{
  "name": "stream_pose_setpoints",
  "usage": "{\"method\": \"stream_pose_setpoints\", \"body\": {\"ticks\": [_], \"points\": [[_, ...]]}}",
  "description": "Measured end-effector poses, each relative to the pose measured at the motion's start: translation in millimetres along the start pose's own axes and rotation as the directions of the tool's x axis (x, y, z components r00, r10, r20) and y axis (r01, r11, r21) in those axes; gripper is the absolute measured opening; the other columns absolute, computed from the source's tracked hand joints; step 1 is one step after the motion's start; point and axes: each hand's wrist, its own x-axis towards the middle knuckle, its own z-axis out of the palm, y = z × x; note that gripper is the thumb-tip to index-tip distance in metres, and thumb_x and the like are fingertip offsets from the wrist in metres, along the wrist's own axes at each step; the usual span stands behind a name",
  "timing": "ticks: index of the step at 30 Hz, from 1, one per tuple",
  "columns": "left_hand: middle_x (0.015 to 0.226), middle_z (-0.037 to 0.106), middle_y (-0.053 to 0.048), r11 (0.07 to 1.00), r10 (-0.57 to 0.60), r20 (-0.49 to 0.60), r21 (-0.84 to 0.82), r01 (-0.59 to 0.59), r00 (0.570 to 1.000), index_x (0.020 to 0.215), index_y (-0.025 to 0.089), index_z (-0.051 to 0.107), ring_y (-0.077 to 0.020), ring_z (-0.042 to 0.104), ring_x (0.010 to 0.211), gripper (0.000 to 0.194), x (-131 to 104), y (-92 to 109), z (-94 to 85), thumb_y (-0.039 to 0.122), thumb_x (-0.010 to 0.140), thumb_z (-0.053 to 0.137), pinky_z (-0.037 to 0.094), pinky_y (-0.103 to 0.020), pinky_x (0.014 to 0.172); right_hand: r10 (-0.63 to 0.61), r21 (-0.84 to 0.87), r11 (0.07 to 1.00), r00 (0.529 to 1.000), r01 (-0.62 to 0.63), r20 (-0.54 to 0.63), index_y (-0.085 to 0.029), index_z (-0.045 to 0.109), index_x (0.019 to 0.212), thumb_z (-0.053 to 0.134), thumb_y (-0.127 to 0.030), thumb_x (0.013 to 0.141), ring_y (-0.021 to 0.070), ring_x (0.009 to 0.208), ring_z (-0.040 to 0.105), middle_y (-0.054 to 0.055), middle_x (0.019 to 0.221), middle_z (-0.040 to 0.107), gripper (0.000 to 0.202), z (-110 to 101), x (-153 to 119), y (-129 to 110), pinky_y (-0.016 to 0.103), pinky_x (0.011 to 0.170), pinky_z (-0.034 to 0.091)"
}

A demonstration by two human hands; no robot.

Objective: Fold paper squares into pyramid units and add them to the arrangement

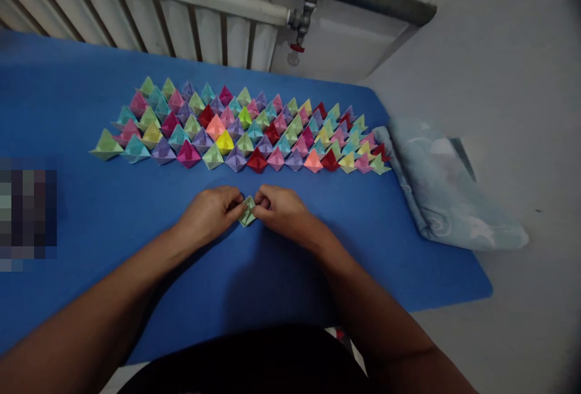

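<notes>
A small pale green folded paper boat (247,212) is pinched between my two hands, just above the blue surface. My left hand (213,209) grips its left side between thumb and fingers. On the opposite side, my right hand (279,207) pinches it the same way, with the other fingers curled in. The fingertips cover both ends of the paper. Just beyond my hands stand several rows of folded paper boats (236,158) in green, blue, purple, pink, red, yellow and orange, packed closely together.
Everything stands on a blue surface (136,212). A folded light blue patterned cloth (454,194) lies at the right edge by the wall. Behind are a white radiator (181,25) and a pipe with a red-handled valve (297,47). A pixelated block (27,212) hides something at the left.
</notes>
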Motion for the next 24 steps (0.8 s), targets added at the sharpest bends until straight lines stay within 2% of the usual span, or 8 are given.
{"method": "stream_pose_setpoints", "body": {"ticks": [3, 7, 11, 16, 24], "points": [[0.069, 0.062, 0.000, 0.998, 0.006, -0.015, -0.069, -0.007, 1.000, 0.079, 0.020, 0.064, -0.0132, 0.053, 0.057, 0.016, -1.9, 0.1, -2.9, 0.035, 0.080, 0.057, 0.038, -0.025, 0.055, 0.005, 0.174, 0.985, 0.999, -0.013, 0.045, -0.019, 0.057, 0.079, 0.057, -0.011, 0.074, 0.0089, 0.061, 0.048, -0.006, 0.067, 0.056, 0.009, -7.3, -1.1, 5.8, 0.022, 0.060, 0.034], [0.068, 0.061, 0.001, 0.992, -0.048, -0.016, -0.119, 0.045, 0.999, 0.080, 0.020, 0.062, -0.0129, 0.052, 0.058, 0.019, -1.9, 1.0, -5.7, 0.037, 0.080, 0.054, 0.039, -0.025, 0.055, 0.024, 0.238, 0.970, 0.997, -0.039, 0.067, -0.018, 0.058, 0.076, 0.058, -0.013, 0.076, 0.0083, 0.061, 0.048, -0.007, 0.063, 0.054, 0.005, -8.6, -1.1, 9.2, 0.021, 0.058, 0.033], [0.065, 0.058, 0.001, 0.988, -0.115, 0.018, -0.101, 0.116, 0.993, 0.075, 0.020, 0.060, -0.0132, 0.051, 0.057, 0.022, 0.1, 2.8, -5.4, 0.041, 0.078, 0.058, 0.037, -0.026, 0.055, 0.034, 0.209, 0.977, 0.998, -0.045, 0.056, -0.019, 0.056, 0.073, 0.062, -0.017, 0.076, 0.0088, 0.061, 0.048, -0.006, 0.065, 0.055, 0.007, -4.8, 1.1, 9.2, 0.022, 0.056, 0.030], [0.062, 0.056, 0.002, 0.979, -0.125, 0.051, -0.154, 0.132, 0.991, 0.080, 0.020, 0.061, -0.0131, 0.050, 0.056, 0.028, -0.5, 3.1, -4.4, 0.048, 0.076, 0.062, 0.036, -0.026, 0.054, 0.052, 0.144, 0.988, 0.998, -0.058, 0.047, -0.019, 0.054, 0.072, 0.062, -0.016, 0.075, 0.0090, 0.061, 0.045, -0.005, 0.066, 0.056, 0.009, -2.8, 2.3, 6.5, 0.023, 0.056, 0.028], [0.072, 0.061, 0.000, 0.999, -0.002, 0.022, -0.053, 0.003, 1.000, 0.076, 0.020, 0.063, -0.0142, 0.055, 0.065, 0.019, -0.4, -0.8, -1.6, 0.035, 0.083, 0.055, 0.038, -0.027, 0.062, 0.005, 0.041, 0.999, 1.000, -0.006, 0.024, -0.019, 0.056, 0.070, 0.059, -0.017, 0.082, 0.0099, 0.065, 0.045, -0.004, 0.069, 0.053, 0.012, -1.8, 2.9, 3.3, 0.024, 0.061, 0.028]]}}
